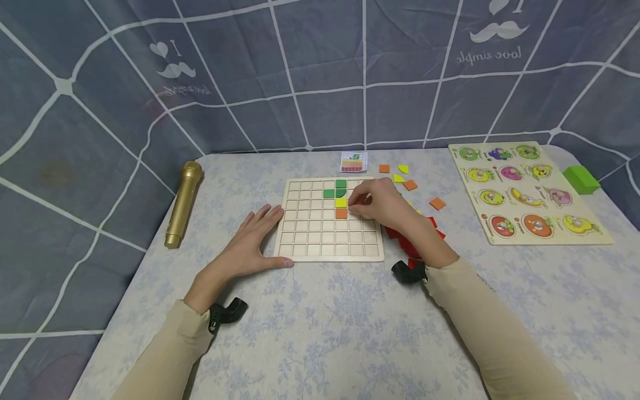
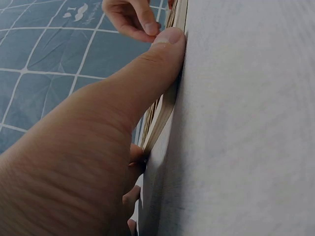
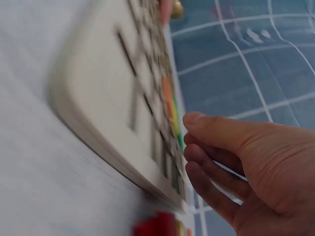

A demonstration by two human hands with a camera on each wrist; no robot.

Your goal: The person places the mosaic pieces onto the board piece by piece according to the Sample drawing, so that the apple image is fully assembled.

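A light wooden grid board (image 1: 312,239) lies on the table. Set in its squares are green tiles (image 1: 328,193), a yellow tile (image 1: 341,203) and, below that, an orange tile (image 1: 341,213). My left hand (image 1: 247,244) rests spread at the board's left side, thumb along the front edge and fingertips at the left edge. Over the right half of the grid is my right hand (image 1: 382,203), fingers loosely bent just right of the orange tile. In the right wrist view, thumb and fingertips (image 3: 194,118) come close together with nothing showing between them.
Red pieces (image 1: 410,247) lie partly under the right forearm. Loose orange squares (image 1: 437,203) and yellow pieces (image 1: 403,169) are scattered beyond. A picture card (image 1: 354,162) sits behind the board. At right are a fruit puzzle board (image 1: 530,191) and green block (image 1: 581,179); a gold microphone (image 1: 183,205) lies left.
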